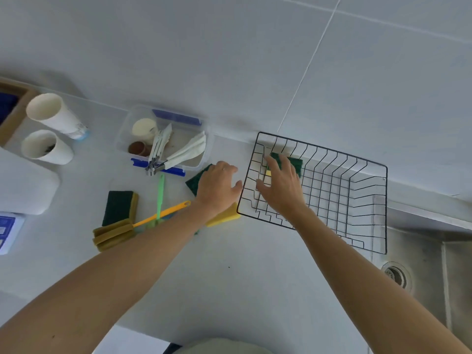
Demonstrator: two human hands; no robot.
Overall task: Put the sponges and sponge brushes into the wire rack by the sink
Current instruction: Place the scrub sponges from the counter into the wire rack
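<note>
The black wire rack [382, 208] stands on the counter beside the sink. My right hand [281, 186] is inside its left end, fingers over a green-and-yellow sponge [296, 163] that it holds against the rack's far wall. My left hand [218, 186] lies just left of the rack, closed over a second green-and-yellow sponge [195, 181] on the counter. Further left lie a third sponge [118, 206], a sponge brush with an orange handle [163, 213] and olive head, and a green-handled brush [160, 194], its head hidden by my forearm.
A clear plastic container [122, 146] with blue clips holds tongs, cloths and small cups behind the brushes. Two white cups [55, 116] lie at far left by a wooden tray [15, 116]. The steel sink [421, 251] with its drain [396, 275] is at right.
</note>
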